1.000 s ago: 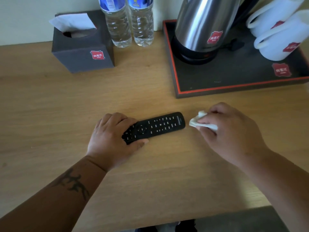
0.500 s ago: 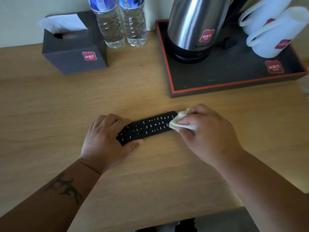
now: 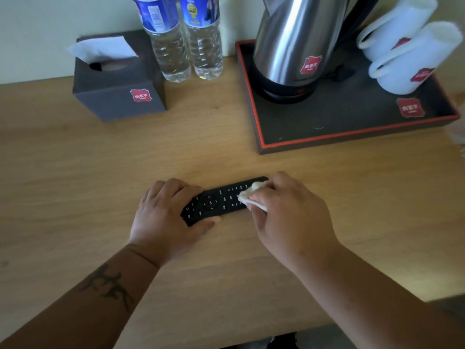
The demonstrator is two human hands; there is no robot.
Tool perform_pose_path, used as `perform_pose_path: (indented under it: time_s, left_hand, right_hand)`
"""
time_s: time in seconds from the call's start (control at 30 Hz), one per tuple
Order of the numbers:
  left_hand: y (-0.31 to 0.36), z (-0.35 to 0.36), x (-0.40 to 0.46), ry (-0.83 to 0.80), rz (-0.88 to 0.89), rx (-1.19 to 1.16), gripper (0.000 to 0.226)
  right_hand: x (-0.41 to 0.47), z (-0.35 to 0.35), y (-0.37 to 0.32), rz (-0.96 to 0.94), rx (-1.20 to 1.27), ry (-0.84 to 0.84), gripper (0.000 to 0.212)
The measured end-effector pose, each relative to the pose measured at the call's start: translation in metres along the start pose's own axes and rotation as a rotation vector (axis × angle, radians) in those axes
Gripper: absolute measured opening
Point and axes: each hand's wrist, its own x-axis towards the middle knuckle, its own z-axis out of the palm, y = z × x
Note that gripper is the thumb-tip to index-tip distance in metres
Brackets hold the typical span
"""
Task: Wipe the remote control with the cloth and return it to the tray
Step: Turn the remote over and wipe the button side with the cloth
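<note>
A black remote control (image 3: 221, 201) lies flat on the wooden desk, buttons up. My left hand (image 3: 167, 219) grips its left end, fingers over the far edge and thumb on the near edge. My right hand (image 3: 289, 220) pinches a small white cloth (image 3: 251, 197) and presses it onto the right part of the remote, covering that end. The dark tray with a red rim (image 3: 327, 138) sits behind to the right, apart from the remote.
On the tray stand a steel kettle (image 3: 294, 46) and two white cups (image 3: 407, 56). A dark tissue box (image 3: 115, 81) and two water bottles (image 3: 186, 39) stand at the back left by the wall. The desk's front edge runs near my forearms.
My right hand has slid the cloth leftward, from off the remote's right end onto its buttons. My left hand has kept its hold and the remote has stayed in place.
</note>
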Motion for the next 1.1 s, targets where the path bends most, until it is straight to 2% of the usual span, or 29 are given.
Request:
perform_pose_path:
  time_s: [0.07, 0.13, 0.2, 0.3, 0.43, 0.6, 0.77, 0.93, 1.1]
  left_hand:
    - [-0.001, 0.0, 0.0, -0.004, -0.006, -0.004, 0.06]
    - [-0.002, 0.001, 0.001, -0.013, -0.01, -0.005, 0.06]
    - [-0.001, 0.002, 0.0, -0.003, -0.002, -0.004, 0.056]
    - [-0.001, 0.003, -0.002, 0.039, -0.006, -0.029, 0.046]
    - [-0.003, 0.001, -0.001, 0.003, -0.011, -0.027, 0.062]
    - [-0.002, 0.0, -0.001, -0.009, -0.035, -0.043, 0.063]
    - [-0.002, 0.001, 0.0, 0.018, -0.032, -0.055, 0.061]
    - [-0.004, 0.002, 0.0, 0.011, -0.016, -0.044, 0.063]
    - [-0.005, -0.006, -0.001, -0.06, -0.055, -0.137, 0.066]
  right_hand:
    - [-0.005, -0.009, 0.0, 0.015, -0.008, -0.053, 0.011]
    - [0.006, -0.013, -0.01, 0.026, 0.013, -0.008, 0.008]
    - [0.023, -0.001, -0.035, -0.056, 0.0, 0.022, 0.005]
    - [0.035, 0.022, -0.061, -0.176, -0.056, -0.018, 0.008]
    - [0.029, 0.012, -0.022, -0.08, -0.028, -0.008, 0.01]
    - [0.026, -0.005, 0.001, 0.029, -0.062, -0.027, 0.01]
    - [0.044, 0.006, -0.015, -0.031, -0.069, -0.001, 0.011]
    - [0.006, 0.002, -0.016, -0.034, -0.029, -0.012, 0.013]
    - [0.004, 0.0, -0.016, -0.031, -0.048, -0.051, 0.013]
